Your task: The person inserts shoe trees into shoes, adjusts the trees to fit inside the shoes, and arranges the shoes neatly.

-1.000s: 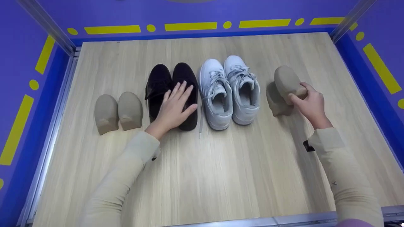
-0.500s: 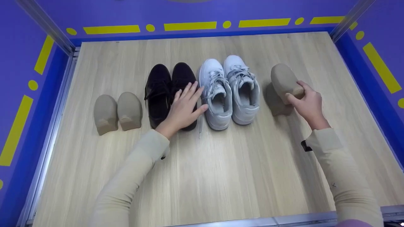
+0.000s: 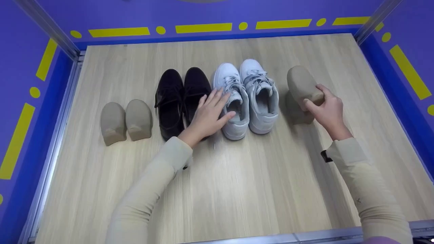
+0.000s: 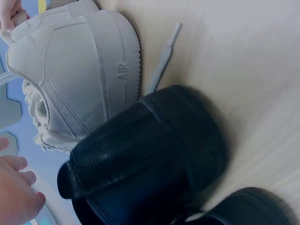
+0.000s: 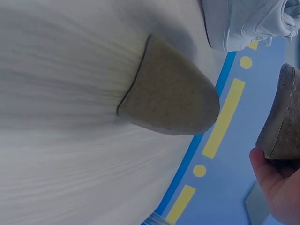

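Note:
My right hand (image 3: 329,109) pinches a beige toe-shaped shoe filler (image 3: 301,83) between thumb and fingers, raised off the board. Its partner, a second shoe filler (image 3: 294,113), lies on the wood below, and the held one partly hides it in the head view. My left hand (image 3: 211,117) spreads its fingers, palm down, above the gap between a black shoe (image 3: 195,84) and the nearer white sneaker (image 3: 234,130), holding nothing. Beside these stand the other black shoe (image 3: 169,115) and the other white sneaker (image 3: 264,122), toes pointing away.
Two more beige fillers, a left one (image 3: 113,123) and a right one (image 3: 139,120), lie left of the black shoes. A grey shoelace tip (image 4: 164,58) trails beside the white sneaker. Purple-blue walls (image 3: 203,13) with yellow marks enclose the wooden board (image 3: 237,189) at back and sides.
My left hand has slid right, from over the black shoes toward the nearer white sneaker. My right hand has shifted slightly left and away with the shoe filler. The shoes stay put.

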Available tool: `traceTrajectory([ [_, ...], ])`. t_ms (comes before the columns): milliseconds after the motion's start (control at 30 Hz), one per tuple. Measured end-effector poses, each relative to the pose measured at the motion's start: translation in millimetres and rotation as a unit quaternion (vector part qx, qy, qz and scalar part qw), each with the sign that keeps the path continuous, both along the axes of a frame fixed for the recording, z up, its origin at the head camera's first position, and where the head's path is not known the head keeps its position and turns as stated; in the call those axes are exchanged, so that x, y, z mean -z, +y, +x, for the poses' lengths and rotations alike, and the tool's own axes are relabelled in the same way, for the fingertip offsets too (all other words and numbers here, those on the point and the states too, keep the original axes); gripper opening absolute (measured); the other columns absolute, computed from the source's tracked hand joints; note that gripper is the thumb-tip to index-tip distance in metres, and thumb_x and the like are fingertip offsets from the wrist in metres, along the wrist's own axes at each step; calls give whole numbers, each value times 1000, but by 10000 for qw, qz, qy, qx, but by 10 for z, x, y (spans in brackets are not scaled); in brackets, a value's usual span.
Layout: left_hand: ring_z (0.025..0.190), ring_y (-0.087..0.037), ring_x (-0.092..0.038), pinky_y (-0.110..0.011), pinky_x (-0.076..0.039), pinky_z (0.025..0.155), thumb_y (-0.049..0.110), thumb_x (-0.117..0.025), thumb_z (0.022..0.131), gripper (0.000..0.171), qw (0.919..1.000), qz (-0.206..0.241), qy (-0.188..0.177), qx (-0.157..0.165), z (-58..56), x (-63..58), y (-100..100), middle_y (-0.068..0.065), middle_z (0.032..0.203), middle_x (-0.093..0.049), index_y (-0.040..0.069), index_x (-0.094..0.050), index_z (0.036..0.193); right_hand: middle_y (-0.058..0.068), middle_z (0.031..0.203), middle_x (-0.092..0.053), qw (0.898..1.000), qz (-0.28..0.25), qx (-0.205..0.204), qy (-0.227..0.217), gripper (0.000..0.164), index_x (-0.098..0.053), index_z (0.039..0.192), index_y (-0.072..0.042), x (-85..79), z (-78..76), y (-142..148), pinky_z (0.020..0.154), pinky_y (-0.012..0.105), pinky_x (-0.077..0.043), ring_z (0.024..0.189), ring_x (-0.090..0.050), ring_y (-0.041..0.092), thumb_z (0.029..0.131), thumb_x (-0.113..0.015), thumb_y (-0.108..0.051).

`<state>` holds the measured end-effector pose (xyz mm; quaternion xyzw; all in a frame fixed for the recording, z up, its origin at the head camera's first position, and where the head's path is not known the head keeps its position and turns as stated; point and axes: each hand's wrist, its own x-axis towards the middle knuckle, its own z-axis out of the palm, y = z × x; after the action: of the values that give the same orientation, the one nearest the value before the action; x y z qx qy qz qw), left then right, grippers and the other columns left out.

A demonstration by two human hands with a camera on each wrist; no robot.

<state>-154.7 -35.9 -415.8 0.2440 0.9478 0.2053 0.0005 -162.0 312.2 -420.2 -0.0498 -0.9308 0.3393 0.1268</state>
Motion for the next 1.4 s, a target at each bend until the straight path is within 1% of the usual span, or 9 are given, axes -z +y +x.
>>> traceTrajectory([
  [167, 136, -23, -15, -48, -13, 107, 54, -34, 88, 63, 10000, 37, -68, 54, -29, -28, 102, -6, 148, -19, 19, -25, 140, 22, 113, -58, 10000, 28, 49, 65, 52, -52, 122, -6, -23, 6, -38, 73, 36, -37, 90, -54, 30, 75, -57, -27],
  [267, 137, -23, -13, -47, -13, 108, 54, -33, 88, 63, 9998, 54, -152, 95, -46, -44, 159, -6, 148, -17, 20, -22, 141, 22, 112, -58, 9999, 35, 75, 109, 52, -53, 121, -6, -32, 3, -57, 73, 37, -37, 89, -54, 31, 74, -58, -26],
  [533, 137, -21, -11, -45, -13, 108, 52, -34, 89, 62, 9994, -62, -318, 118, -104, -52, 305, -4, 148, -18, 21, -22, 141, 15, 116, -58, 9998, 44, 59, 181, 50, -54, 120, -6, -50, 8, -111, 71, 30, -37, 89, -54, 28, 74, -57, -24],
  [767, 137, -20, -14, -46, -14, 108, 51, -35, 89, 60, 9990, -85, -412, 115, -163, -57, 420, -3, 147, -20, 23, -22, 141, 14, 118, -57, 9997, 135, -20, 190, 49, -54, 119, -5, -79, 20, -167, 74, 32, -37, 90, -53, 26, 73, -57, -23],
  [833, 136, -20, -14, -46, -14, 108, 50, -36, 89, 60, 9990, -47, -426, 119, -179, -66, 453, -2, 147, -20, 23, -23, 141, 15, 117, -58, 9997, 150, -51, 200, 50, -54, 119, -5, -84, 20, -183, 71, 31, -36, 86, -53, 26, 73, -58, -24],
  [900, 136, -20, -15, -45, -14, 108, 49, -36, 89, 59, 9990, -46, -429, 118, -196, -75, 484, -2, 148, -20, 22, -24, 140, 16, 116, -58, 9996, 166, -83, 213, 50, -54, 119, -4, -92, 19, -198, 71, 32, -37, 83, -52, 26, 73, -58, -24],
  [1000, 136, -20, -16, -45, -13, 108, 48, -37, 89, 59, 9989, 19, -458, 129, -231, -80, 536, -2, 148, -20, 22, -25, 140, 19, 114, -58, 9995, 147, -115, 237, 51, -54, 119, -4, -98, 14, -215, 73, 37, -39, 82, -52, 28, 72, -59, -24],
  [1133, 136, -20, -17, -45, -12, 109, 48, -37, 89, 59, 9987, 44, -483, 148, -274, -92, 605, -2, 148, -19, 23, -24, 140, 21, 112, -59, 9994, 146, -106, 288, 51, -55, 118, -3, -109, 16, -245, 77, 43, -40, 88, -55, 30, 71, -59, -23],
  [1400, 136, -18, -17, -41, -13, 109, 47, -39, 89, 58, 9987, 139, -489, 91, -333, -99, 719, -2, 147, -22, 23, -24, 140, 20, 111, -60, 9989, 140, -180, 420, 50, -56, 116, -3, -118, 25, -284, 77, 44, -41, 89, -57, 31, 70, -60, -23],
])
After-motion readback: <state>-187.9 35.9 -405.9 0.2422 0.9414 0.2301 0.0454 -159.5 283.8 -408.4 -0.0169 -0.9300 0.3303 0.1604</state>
